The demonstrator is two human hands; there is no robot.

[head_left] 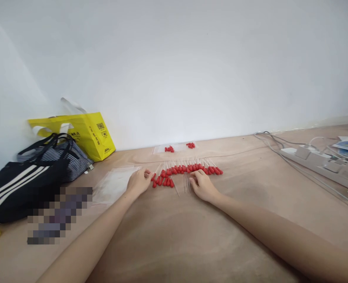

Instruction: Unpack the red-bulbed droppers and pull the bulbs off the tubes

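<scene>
A row of glass droppers with red rubber bulbs [179, 169] lies across the table, clear tubes pointing toward the wall. Several more red-bulbed droppers [164, 182] lie in front of its left part. My left hand [139, 182] is pinched at the left end of this group, its fingertips on a dropper's red bulb [153, 177]. At the row's near side, my right hand [202, 185] has its fingers curled together beside several clear tubes [186, 184]; what is between its fingertips is hidden.
Clear plastic bags [111, 184] lie left of my left hand. Farther back, another bag [178, 148] lies with red-bulbed droppers. A yellow bag [98, 133] and a black striped bag [26, 188] stand at the left. A power strip [324, 165] with cables lies right.
</scene>
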